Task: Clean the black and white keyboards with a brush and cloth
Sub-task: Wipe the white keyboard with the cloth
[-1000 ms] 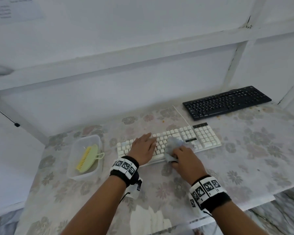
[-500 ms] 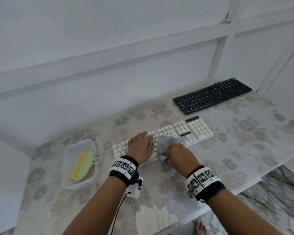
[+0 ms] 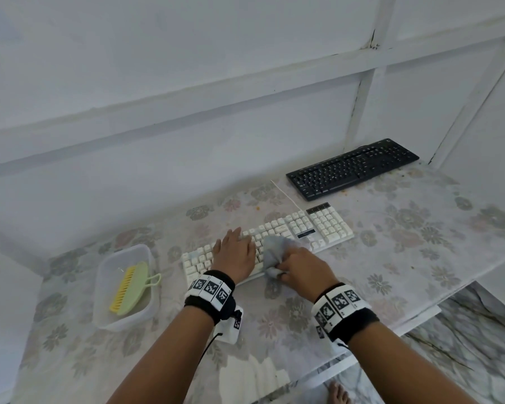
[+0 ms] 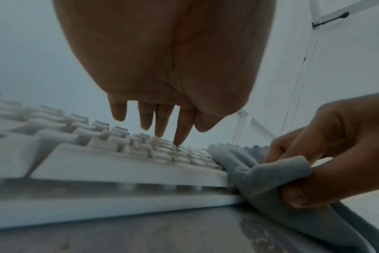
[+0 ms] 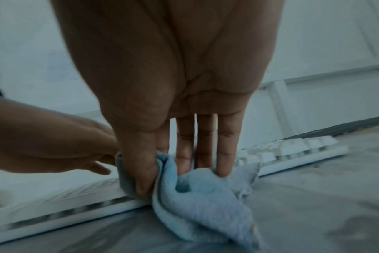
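The white keyboard (image 3: pixel 321 225) lies across the middle of the flowered table. My left hand (image 3: pixel 235 252) rests flat on its keys with straight fingers (image 4: pixel 181 126) touching the keycaps. My right hand (image 3: pixel 302 268) holds a pale blue-grey cloth (image 3: pixel 274 249) bunched against the keyboard's front edge, thumb and fingers (image 5: pixel 224 154) pinching its folds (image 5: pixel 201 193). The cloth (image 4: pixel 264 176) drapes over the keyboard's rim onto the table. The black keyboard (image 3: pixel 353 167) sits at the back right by the wall. A yellow-green brush (image 3: pixel 130 287) lies in a clear tub.
The clear plastic tub (image 3: pixel 105 316) stands left of the white keyboard. A white cable (image 3: pixel 286 193) runs from the white keyboard towards the wall. The table's front edge (image 3: pixel 391 330) drops to a marbled floor at the right, where a bare foot (image 3: pixel 337 393) shows.
My right hand with the cloth has slid left along the white keyboard towards my left hand. The head view has turned, shifting everything slightly. My left hand stays on the keys.
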